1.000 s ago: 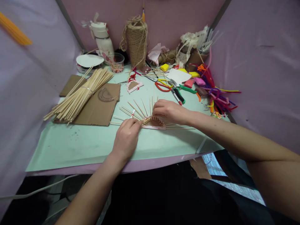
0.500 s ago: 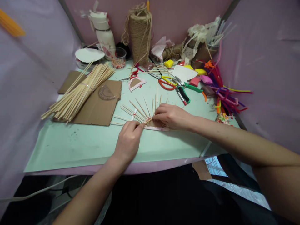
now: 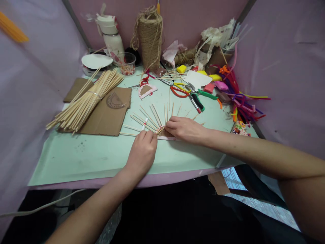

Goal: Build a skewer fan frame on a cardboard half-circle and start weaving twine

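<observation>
Wooden sticks [image 3: 146, 117] fan out over the green table from a small cardboard piece [image 3: 166, 133] with a pale, pink-marked border. My left hand [image 3: 142, 149] is closed at the left end of this cardboard, thumb and forefinger pinching a thin wooden stick [image 3: 160, 131] that lies across the base of the fan. From the right, my right hand [image 3: 185, 129] reaches over the cardboard with fingertips pressed together at the other end of that stick. Its palm hides part of the fan. A white strip with red marks [image 3: 144, 124] lies across the left sticks.
A bundle of sticks [image 3: 86, 101] and a protractor [image 3: 115, 100] lie on a cardboard sheet [image 3: 106, 123] at left. Scissors [image 3: 179, 90], green-handled pliers [image 3: 200, 96] and pipe cleaners [image 3: 243, 101] are at right. A twine spool [image 3: 151, 40] and a bottle [image 3: 111, 39] stand behind.
One stick near the top of the fan has swung left, closer to its neighbour. My right hand has shifted slightly downward, and more sticks show beyond it. Both hands stay at the fan's base.
</observation>
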`<state>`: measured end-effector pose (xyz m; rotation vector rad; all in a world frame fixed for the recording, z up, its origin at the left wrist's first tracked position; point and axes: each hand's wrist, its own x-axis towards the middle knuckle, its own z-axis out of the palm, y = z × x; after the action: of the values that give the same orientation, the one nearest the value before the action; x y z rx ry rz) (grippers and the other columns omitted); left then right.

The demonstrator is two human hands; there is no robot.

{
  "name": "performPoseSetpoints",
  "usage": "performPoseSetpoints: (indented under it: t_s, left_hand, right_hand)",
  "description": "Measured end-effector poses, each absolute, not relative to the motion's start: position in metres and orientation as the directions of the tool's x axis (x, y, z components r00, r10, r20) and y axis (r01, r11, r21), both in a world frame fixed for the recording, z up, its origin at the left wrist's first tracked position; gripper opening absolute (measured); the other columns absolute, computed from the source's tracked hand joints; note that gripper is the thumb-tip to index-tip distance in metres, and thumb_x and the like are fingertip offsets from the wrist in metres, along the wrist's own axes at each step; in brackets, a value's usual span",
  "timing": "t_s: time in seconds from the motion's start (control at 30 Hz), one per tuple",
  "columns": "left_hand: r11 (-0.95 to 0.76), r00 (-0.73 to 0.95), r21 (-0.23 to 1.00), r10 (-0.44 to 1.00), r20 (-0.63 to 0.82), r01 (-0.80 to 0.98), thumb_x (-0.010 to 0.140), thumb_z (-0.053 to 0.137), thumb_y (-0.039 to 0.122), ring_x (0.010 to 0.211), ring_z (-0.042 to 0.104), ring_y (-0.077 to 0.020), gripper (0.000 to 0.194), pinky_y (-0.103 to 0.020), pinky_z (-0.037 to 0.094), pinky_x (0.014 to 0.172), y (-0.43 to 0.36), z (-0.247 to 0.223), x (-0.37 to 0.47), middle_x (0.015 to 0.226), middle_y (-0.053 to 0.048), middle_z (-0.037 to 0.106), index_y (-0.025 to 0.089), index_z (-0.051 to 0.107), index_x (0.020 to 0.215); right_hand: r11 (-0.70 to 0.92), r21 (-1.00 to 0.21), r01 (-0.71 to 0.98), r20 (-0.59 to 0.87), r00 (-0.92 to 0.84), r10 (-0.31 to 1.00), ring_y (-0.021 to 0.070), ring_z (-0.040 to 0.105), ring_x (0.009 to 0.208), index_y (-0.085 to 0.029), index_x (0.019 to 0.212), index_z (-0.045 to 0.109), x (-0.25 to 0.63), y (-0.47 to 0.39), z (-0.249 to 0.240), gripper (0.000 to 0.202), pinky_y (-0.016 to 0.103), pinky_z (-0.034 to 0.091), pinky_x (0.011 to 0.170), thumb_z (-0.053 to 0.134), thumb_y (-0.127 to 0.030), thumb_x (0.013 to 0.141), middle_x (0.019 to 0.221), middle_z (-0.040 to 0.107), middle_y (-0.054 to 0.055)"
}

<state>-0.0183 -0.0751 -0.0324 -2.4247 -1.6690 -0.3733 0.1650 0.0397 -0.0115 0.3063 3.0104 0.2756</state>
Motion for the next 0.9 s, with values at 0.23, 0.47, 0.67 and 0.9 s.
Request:
performPoseSetpoints:
  t_s: [0.23,0.47,0.67,0.9]
  left_hand:
    - [-0.392,0.393,-0.048,0.895,0.213,0.919,0.095,0.039,0.010,0.079,0.048,-0.0224,0.029,-0.035,0.044,0.070,-0.070,-0.030,-0.019,0.084,-0.009,0.058,0.012,0.065,0.081]
    - [-0.402,0.402,-0.036,0.897,0.184,0.915,0.090,0.040,0.006,0.081,0.050,-0.0245,0.029,-0.037,0.045,0.076,-0.066,-0.027,-0.021,0.084,-0.011,0.061,0.010,0.068,0.085]
    - [-0.427,0.384,0.195,0.896,0.225,0.883,0.084,0.042,0.008,0.083,0.053,-0.0230,0.032,-0.039,0.047,0.081,-0.055,-0.021,-0.036,0.084,-0.009,0.062,0.015,0.073,0.084]
    - [-0.505,0.384,0.389,0.855,0.348,0.771,0.088,0.043,0.010,0.092,0.059,-0.0203,0.032,-0.036,0.049,0.087,-0.041,-0.027,-0.028,0.099,-0.009,0.069,0.017,0.074,0.095]
  right_hand:
    - [0.964,0.133,0.228,-0.070,-0.969,0.239,0.0198,0.045,0.084,-0.011,0.091,0.066,0.165,0.037,-0.009,0.028,0.032,0.038,0.070,0.041,-0.017,0.101,0.091,0.059,0.009]
    - [0.966,0.083,0.243,-0.021,-0.969,0.246,0.0193,0.046,0.084,-0.013,0.088,0.066,0.167,0.041,-0.009,0.029,0.030,0.037,0.068,0.043,-0.025,0.100,0.091,0.058,0.009]
    - [0.974,0.028,0.223,-0.015,-0.975,0.223,0.0193,0.045,0.085,-0.012,0.088,0.066,0.170,0.043,-0.003,0.020,0.030,0.037,0.070,0.052,-0.026,0.095,0.091,0.058,0.010]
    - [0.975,0.054,0.214,-0.005,-0.977,0.214,0.0202,0.045,0.087,-0.011,0.092,0.067,0.172,0.044,-0.005,0.023,0.030,0.038,0.070,0.049,-0.025,0.096,0.092,0.058,0.011]
